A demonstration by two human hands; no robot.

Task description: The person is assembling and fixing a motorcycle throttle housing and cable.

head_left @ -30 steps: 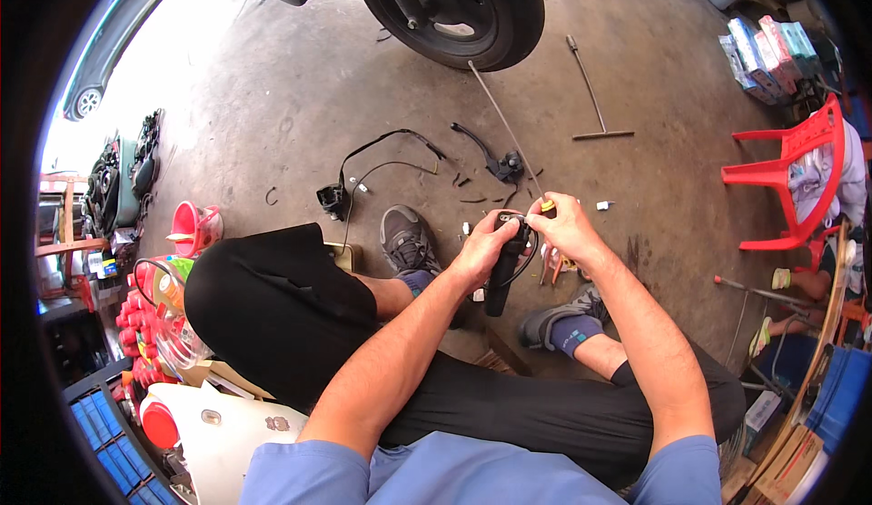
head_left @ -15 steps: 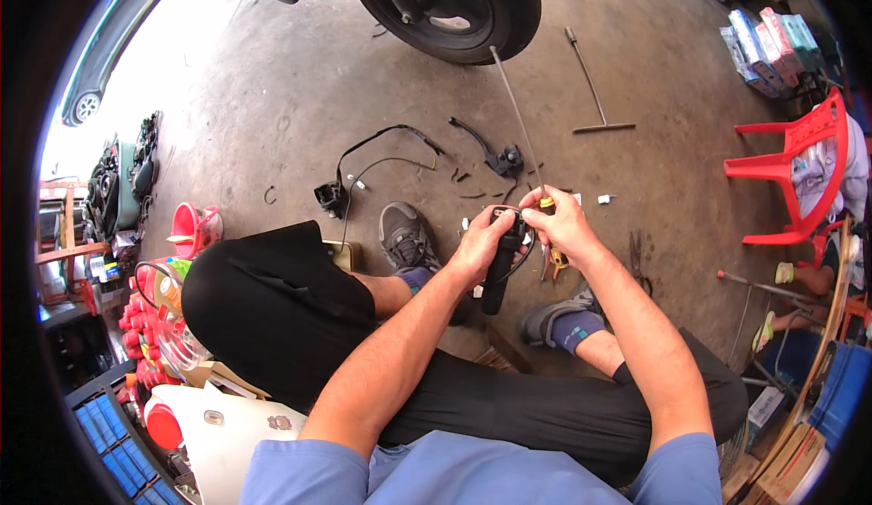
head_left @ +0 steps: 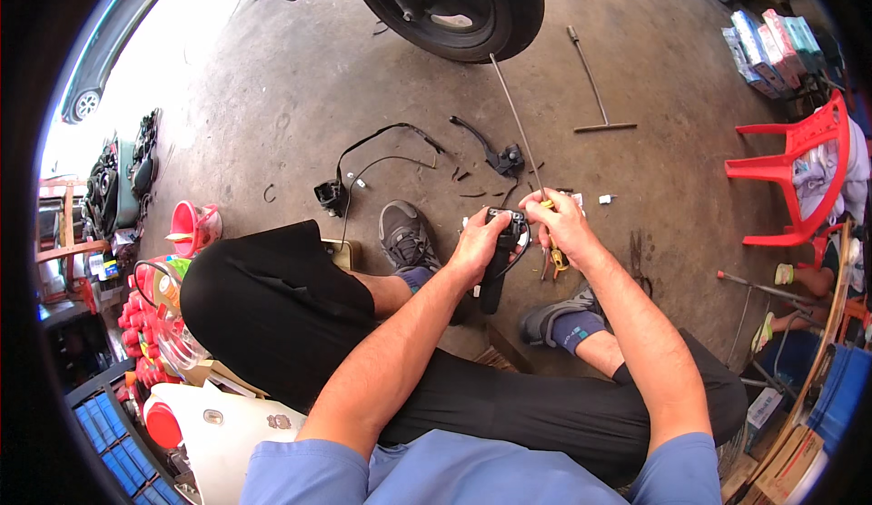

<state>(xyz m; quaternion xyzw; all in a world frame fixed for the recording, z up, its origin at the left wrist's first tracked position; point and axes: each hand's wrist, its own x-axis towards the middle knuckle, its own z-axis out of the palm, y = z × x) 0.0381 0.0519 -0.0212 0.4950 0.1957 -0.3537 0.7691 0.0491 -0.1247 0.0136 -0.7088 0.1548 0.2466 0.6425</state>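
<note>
Black plastic handlebar grip with switch housing (head_left: 496, 280), held over the concrete floor (head_left: 300, 96) in the head view, could twist loose, I judge, if the left hand (head_left: 476, 247) slackens. That hand is closed around its upper end; the right hand (head_left: 565, 227), fingers curled, grips a long-shafted screwdriver (head_left: 516, 122).

Can read no wording: only tiny marks on navy sock (head_left: 576, 330), four o'clock; blurred print on boxes (head_left: 772, 53), two o'clock.
</note>
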